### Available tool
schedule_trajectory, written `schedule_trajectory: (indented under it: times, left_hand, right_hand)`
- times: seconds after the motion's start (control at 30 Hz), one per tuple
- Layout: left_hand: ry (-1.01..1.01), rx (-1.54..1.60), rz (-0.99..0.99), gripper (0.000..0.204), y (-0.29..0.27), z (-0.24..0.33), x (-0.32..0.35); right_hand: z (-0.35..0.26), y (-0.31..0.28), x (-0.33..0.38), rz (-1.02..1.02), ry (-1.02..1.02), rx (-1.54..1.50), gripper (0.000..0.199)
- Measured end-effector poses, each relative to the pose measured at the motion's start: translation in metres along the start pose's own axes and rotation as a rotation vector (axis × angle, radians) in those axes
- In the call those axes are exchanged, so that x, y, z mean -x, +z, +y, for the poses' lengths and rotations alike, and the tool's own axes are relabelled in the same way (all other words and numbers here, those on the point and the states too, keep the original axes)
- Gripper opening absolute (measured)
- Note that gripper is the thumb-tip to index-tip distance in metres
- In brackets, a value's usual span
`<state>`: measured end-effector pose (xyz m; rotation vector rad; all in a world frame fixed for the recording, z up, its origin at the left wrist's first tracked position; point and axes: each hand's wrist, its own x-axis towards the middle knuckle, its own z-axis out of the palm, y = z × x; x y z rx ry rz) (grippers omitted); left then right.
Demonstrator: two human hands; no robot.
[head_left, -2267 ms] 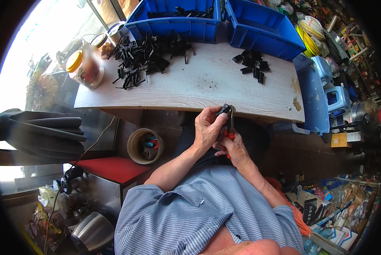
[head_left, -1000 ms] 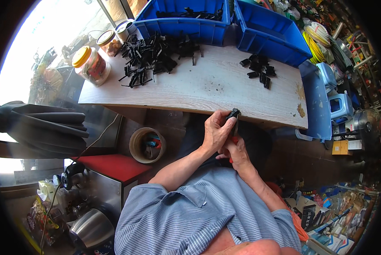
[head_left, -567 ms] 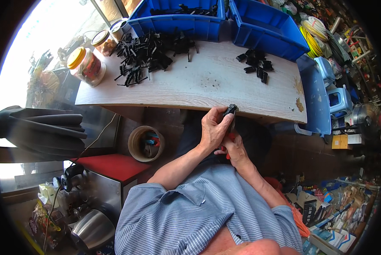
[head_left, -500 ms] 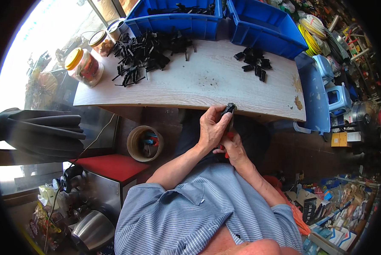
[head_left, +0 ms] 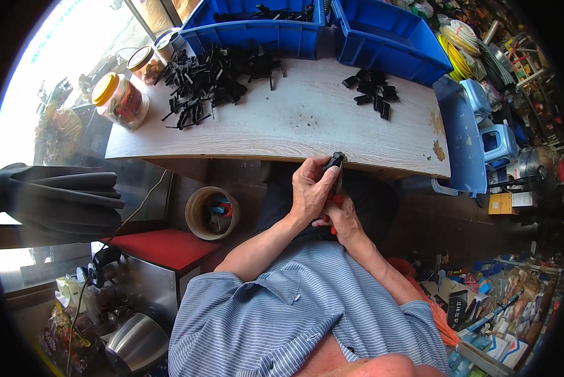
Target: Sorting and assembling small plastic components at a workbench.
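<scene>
My left hand (head_left: 310, 188) pinches a small black plastic part (head_left: 336, 161) between thumb and fingers, just at the table's front edge. Below it, my right hand (head_left: 346, 220) is wrapped round the red handles of pliers or cutters (head_left: 334, 220); the tool's jaws reach up against the part and are mostly hidden by my left hand. A large heap of black plastic parts with thin stems (head_left: 209, 81) lies on the left of the table. Farther right is a small group of compact black pieces (head_left: 375, 91).
Two blue crates (head_left: 250, 38) (head_left: 392, 47) stand along the table's (head_left: 282, 125) far edge, the left one holding black parts. Jars (head_left: 120, 102) sit at the left corner. A round bin (head_left: 213, 213) is on the floor below. A light-blue tub (head_left: 464, 141) stands at the right.
The whole view has shifted slightly to the left. Both hands keep nearly the same pose, with the black part and the tool still held together.
</scene>
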<state>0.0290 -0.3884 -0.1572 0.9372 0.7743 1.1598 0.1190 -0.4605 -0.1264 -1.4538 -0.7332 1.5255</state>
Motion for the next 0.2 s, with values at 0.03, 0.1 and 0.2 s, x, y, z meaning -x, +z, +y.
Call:
schedule_trajectory:
  times: [0.03,0.1,0.2]
  left_hand:
    - [0.0,0.001,0.0,0.026,0.0003,0.0007,0.0002]
    - [0.0,-0.014,0.008,0.026,0.0011,0.002,0.0006]
    - [0.009,-0.015,-0.005,0.026,0.0006,0.0003,0.0004]
  right_hand:
    - [-0.0027,0.0016,0.002,0.009,-0.002,0.005,0.043]
    - [-0.0035,0.0019,0.0029,0.019,-0.005,0.011,0.043]
    - [0.0002,-0.0014,0.0007,0.011,0.014,0.024,0.044]
